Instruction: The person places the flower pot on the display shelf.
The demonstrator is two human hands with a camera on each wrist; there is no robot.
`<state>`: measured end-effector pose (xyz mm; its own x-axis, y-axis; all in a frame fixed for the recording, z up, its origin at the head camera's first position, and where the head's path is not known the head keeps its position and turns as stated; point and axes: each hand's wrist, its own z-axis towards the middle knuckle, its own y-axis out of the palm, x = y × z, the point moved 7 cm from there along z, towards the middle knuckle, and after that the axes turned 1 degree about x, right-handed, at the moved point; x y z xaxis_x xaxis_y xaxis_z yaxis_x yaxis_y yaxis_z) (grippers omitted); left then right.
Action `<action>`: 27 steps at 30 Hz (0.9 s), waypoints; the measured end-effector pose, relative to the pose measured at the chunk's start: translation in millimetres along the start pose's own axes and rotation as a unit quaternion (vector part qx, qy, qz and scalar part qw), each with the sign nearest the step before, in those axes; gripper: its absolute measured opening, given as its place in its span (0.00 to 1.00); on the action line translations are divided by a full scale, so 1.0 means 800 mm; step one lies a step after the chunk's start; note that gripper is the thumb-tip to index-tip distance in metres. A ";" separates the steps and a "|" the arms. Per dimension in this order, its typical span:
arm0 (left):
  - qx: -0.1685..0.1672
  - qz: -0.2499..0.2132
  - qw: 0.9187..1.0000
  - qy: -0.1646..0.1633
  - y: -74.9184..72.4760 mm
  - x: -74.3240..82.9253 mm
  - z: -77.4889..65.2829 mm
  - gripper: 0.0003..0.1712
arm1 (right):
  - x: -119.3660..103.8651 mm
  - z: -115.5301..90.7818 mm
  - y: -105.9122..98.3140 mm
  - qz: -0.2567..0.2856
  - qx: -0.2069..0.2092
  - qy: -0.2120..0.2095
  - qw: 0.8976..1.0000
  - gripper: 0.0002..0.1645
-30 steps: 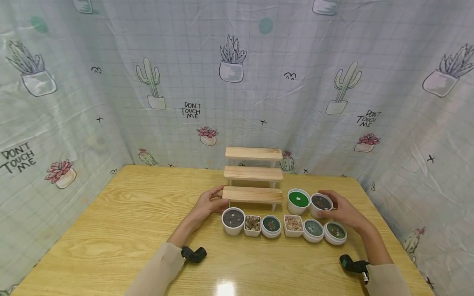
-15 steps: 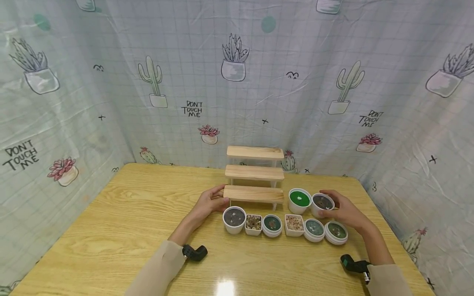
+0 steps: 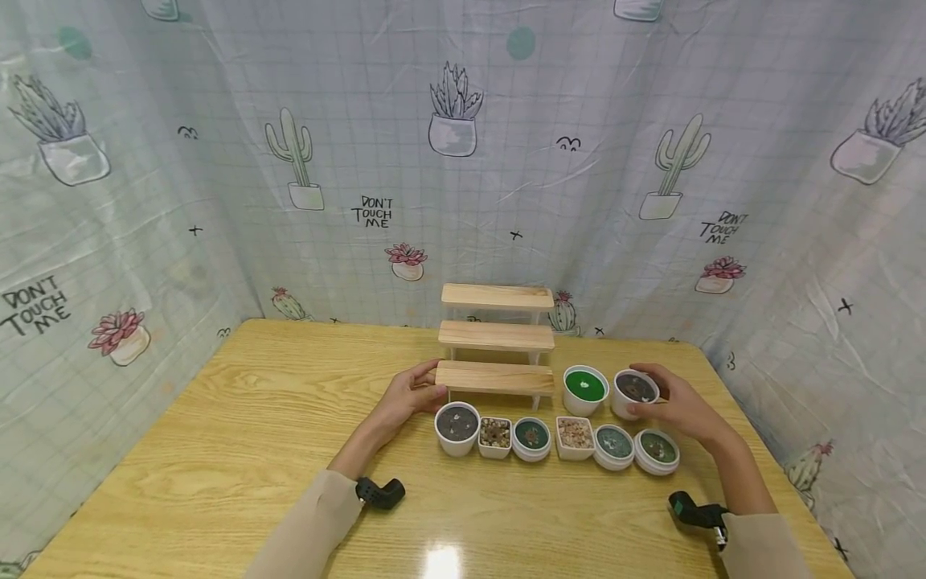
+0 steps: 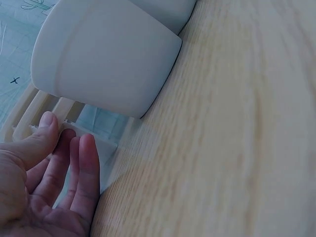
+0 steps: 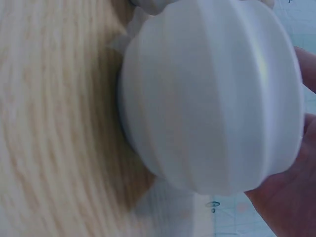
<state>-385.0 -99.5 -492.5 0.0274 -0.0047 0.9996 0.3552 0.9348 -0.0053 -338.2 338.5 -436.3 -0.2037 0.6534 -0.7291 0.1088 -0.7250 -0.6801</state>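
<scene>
In the head view my left hand grips the left end of the lowest plank of a three-tier wooden display stand. The left wrist view shows the thumb against the plank's end and the other fingers bent beside the stand's clear side. My right hand holds a white flowerpot with a dark grey top, thumb in front and fingers behind. A green-topped white pot stands to its left. In the right wrist view, a ribbed white pot hides most of my right hand.
Several small pots line up before the stand: a tall grey-topped one, a square pebble-filled one, a square pinkish-gravel one and round green-topped ones. A cactus-print curtain surrounds the wooden table.
My right hand has shifted the grey-topped pot slightly back and to the right, widening the gap from the green-topped pot. My left hand stays at the stand.
</scene>
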 end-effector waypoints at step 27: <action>0.002 -0.003 1.000 0.006 -0.002 -0.002 -0.001 0.43 | -0.043 -0.004 -0.012 0.003 0.025 -0.011 1.000 0.45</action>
<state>-385.2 -101.6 -494.3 0.0363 -0.0136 0.9993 0.3516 0.9361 0.0000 -329.0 323.7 -404.4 -0.2249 0.6445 -0.7308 0.0620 -0.7390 -0.6708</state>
